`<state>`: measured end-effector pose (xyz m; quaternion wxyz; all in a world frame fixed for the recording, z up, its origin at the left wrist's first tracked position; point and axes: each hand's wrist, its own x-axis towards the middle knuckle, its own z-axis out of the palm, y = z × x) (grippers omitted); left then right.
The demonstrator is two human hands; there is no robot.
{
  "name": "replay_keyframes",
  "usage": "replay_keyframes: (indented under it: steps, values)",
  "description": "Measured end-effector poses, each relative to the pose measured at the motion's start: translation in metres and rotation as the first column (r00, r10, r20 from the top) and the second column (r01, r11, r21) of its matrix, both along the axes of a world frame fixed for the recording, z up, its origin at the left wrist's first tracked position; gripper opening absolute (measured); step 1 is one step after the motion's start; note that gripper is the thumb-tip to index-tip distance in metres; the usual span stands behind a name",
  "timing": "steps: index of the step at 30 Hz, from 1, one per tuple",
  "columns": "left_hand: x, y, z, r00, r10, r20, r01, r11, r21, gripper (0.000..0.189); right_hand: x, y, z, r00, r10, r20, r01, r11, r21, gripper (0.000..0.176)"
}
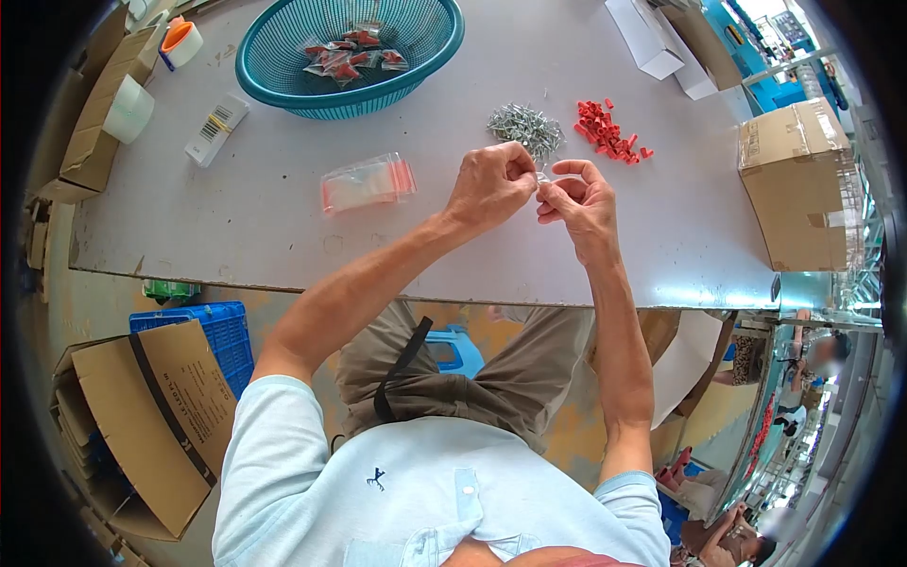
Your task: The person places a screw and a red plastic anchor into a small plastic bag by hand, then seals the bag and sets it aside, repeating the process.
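Small clear bag sits pinched between the fingertips of the left hand and right hand, both hands over the bench, near the screws and red plugs.

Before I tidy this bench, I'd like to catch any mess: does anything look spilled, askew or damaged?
Nothing stands out. The screws and red plugs lie in compact heaps on the table, the empty bags stacked, the basket upright. The left hand and right hand pinch a small clear piece between them.
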<state>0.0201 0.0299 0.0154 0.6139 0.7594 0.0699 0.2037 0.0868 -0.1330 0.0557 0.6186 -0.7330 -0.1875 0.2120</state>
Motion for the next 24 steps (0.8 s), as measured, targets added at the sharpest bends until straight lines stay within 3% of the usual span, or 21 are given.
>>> replay_keyframes:
  steps: [4,6,10,13,14,15,16,17,19,20,21,24]
  values:
    - [0.001,-0.001,-0.001,0.994,-0.105,-0.017,0.104,0.991,-0.081,0.012,0.002,-0.003,-0.004,1.0,-0.026,0.013,0.025,0.999,0.032,0.027]
    - [-0.002,0.003,0.005,0.979,-0.18,-0.094,0.125,0.897,-0.423,0.014,0.004,-0.002,-0.002,0.999,-0.021,-0.033,0.02,1.0,-0.008,0.027]
    - [-0.002,0.004,0.008,0.979,-0.179,-0.095,0.12,0.891,-0.438,0.017,0.002,-0.005,0.0,0.996,-0.06,-0.058,0.064,0.996,0.057,0.028]
    - [-0.002,-0.003,0.007,0.978,-0.201,-0.063,0.164,0.914,-0.37,0.013,0.001,-0.005,-0.004,1.0,-0.021,-0.01,0.02,0.997,-0.072,0.021]
    - [-0.003,-0.006,0.005,0.995,-0.097,0.016,0.098,0.992,-0.077,0.011,0.001,-0.005,-0.007,0.999,-0.051,0.003,0.051,0.996,-0.073,0.021]
    - [-0.004,-0.009,0.004,0.991,-0.014,0.13,-0.013,0.978,0.209,0.009,0.001,-0.004,-0.011,0.971,-0.052,0.234,0.094,0.981,-0.172,0.018]
    - [-0.004,-0.013,0.001,0.99,-0.036,0.139,0.006,0.978,0.207,0.009,0.0,-0.003,-0.012,0.895,-0.02,0.446,0.153,0.952,-0.264,0.015]
    - [-0.006,-0.015,-0.001,0.98,-0.013,0.201,-0.049,0.952,0.301,0.008,-0.004,-0.002,-0.01,0.891,-0.038,0.452,0.173,0.949,-0.262,0.015]
    - [-0.004,-0.013,-0.002,0.964,-0.004,0.266,-0.104,0.915,0.39,0.007,-0.015,0.0,-0.001,0.748,-0.02,0.664,0.254,0.932,-0.257,0.014]
    - [-0.003,-0.01,-0.002,0.994,-0.007,0.111,-0.007,0.992,0.124,0.007,-0.02,0.0,0.001,0.746,-0.028,0.665,0.261,0.931,-0.254,0.014]
    - [-0.001,-0.007,-0.002,0.998,-0.052,-0.04,0.045,0.986,-0.163,0.008,-0.024,-0.001,0.004,0.767,-0.022,0.642,0.23,0.942,-0.243,0.015]
    - [-0.005,-0.001,0.005,0.979,-0.184,-0.093,0.145,0.937,-0.317,0.007,-0.023,-0.009,0.006,0.798,0.036,0.601,0.143,0.958,-0.248,0.015]
